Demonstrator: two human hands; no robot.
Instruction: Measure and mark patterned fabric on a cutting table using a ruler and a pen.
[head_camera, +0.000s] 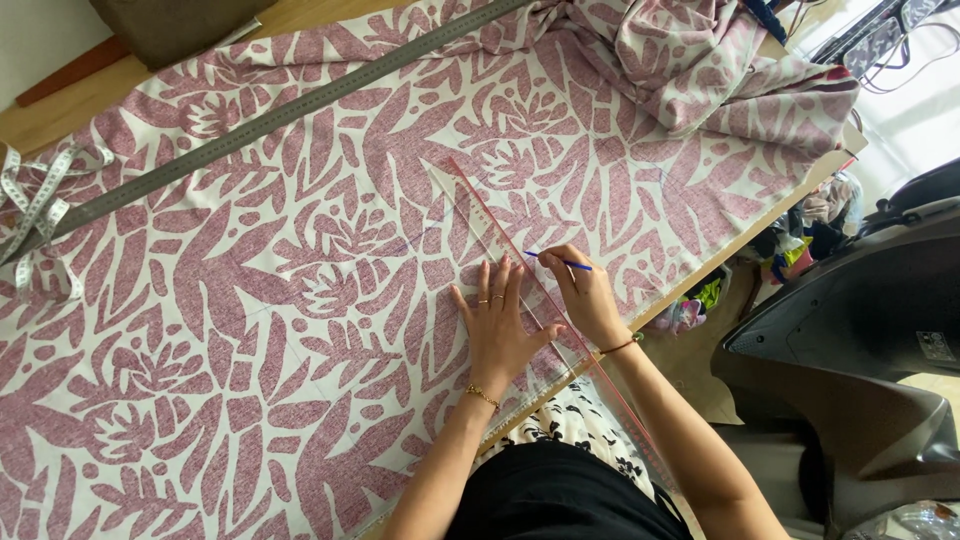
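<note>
Cloth, pink leaf and flower print on cream, spread flat over the table, bunched at the far right corner. Clear ruler, red-edged, lying diagonally on the cloth. Left hand pressed flat on the ruler, fingers spread apart. Right hand, fingers pinched on a blue pencil, tip at the ruler's edge. Long metal ruler and measuring tape lying farther off.

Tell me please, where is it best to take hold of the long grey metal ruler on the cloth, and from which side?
Grip the metal ruler near its middle, pinching its long edges from above. It lies flat and slanted on the patterned fabric, far from both hands, with the middle uncovered.
</note>
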